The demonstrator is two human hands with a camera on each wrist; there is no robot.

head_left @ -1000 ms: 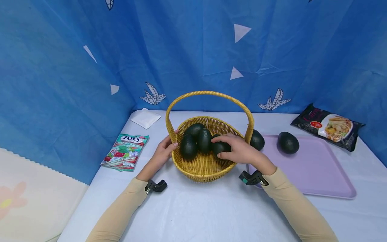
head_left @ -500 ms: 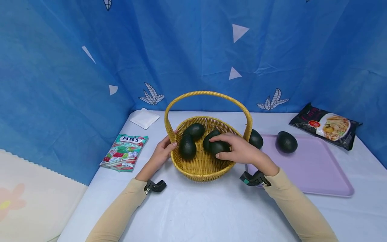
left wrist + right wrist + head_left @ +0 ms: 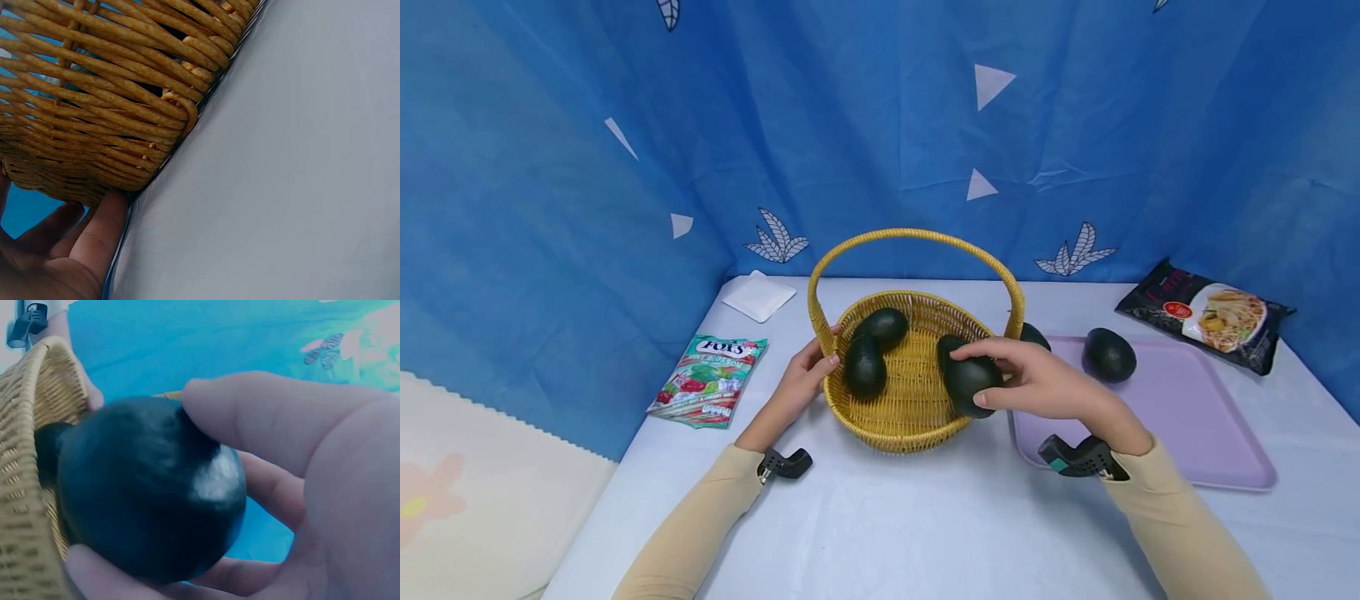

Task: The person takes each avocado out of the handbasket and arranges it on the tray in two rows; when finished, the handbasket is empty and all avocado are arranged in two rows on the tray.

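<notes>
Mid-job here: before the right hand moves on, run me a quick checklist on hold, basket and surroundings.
1. Held avocado secured: ok, right grip has thumb and fingers around it.
2. Basket steadied: ok, left grip holds its left side.
3. Held avocado free of the basket's right rim: cannot tell, they overlap in the head view.
4. Avocado behind the handle fully visible: not ok, partly hidden.
5. Bare surface on the purple tray: ok, some shows in front of its avocado.
</notes>
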